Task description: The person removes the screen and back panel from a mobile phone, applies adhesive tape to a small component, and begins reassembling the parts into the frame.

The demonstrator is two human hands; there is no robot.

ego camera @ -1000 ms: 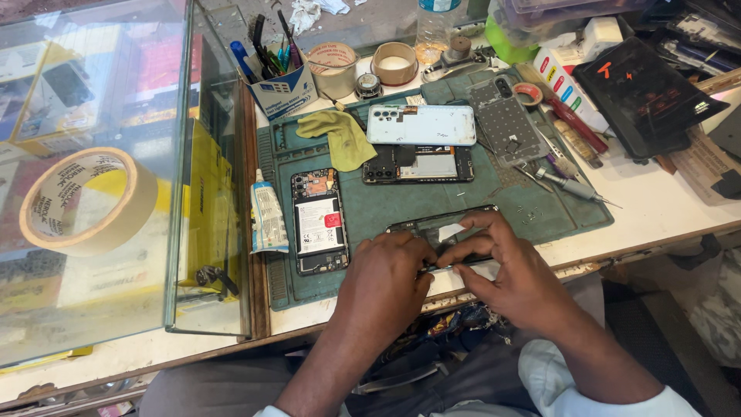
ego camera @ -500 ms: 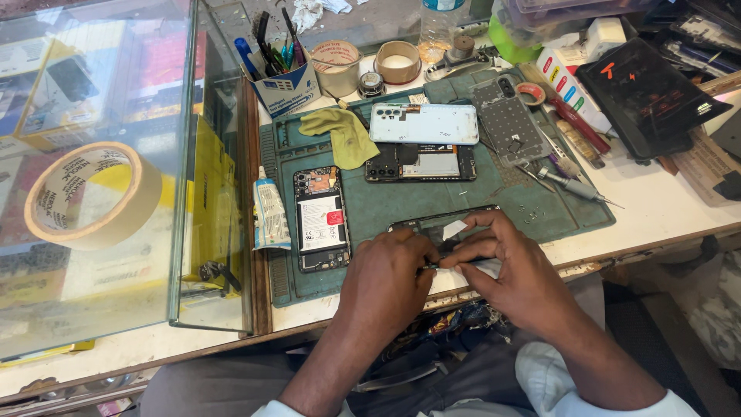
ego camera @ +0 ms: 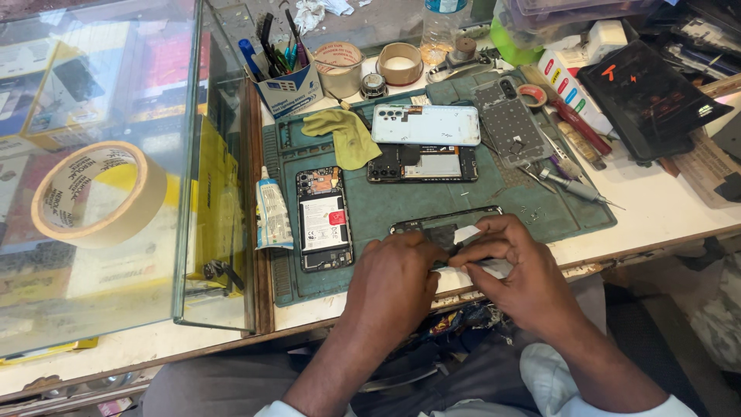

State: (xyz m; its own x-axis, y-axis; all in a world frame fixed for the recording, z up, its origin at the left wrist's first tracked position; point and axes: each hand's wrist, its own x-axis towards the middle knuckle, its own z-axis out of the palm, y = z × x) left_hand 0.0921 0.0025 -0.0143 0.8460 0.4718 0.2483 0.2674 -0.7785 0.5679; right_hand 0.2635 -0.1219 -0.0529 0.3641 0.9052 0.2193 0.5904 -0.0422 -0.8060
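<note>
Pinching a dark phone frame (ego camera: 444, 224) at the near edge of the green mat (ego camera: 401, 205), the left hand (ego camera: 394, 278) and right hand (ego camera: 517, 266) both close their fingers on it. Three more phone pieces lie on the mat: one opened phone (ego camera: 324, 220), one dark body (ego camera: 421, 164), one pale back cover (ego camera: 426, 123). Three tape rolls show, one large (ego camera: 96, 193) on the glass case, two (ego camera: 400, 63) on the worktop (ego camera: 664, 208).

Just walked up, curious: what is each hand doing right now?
Left hand: fingers curled, pressing on the dark phone frame at the mat's near edge.
Right hand: pinching a small white strip over that frame.
</note>
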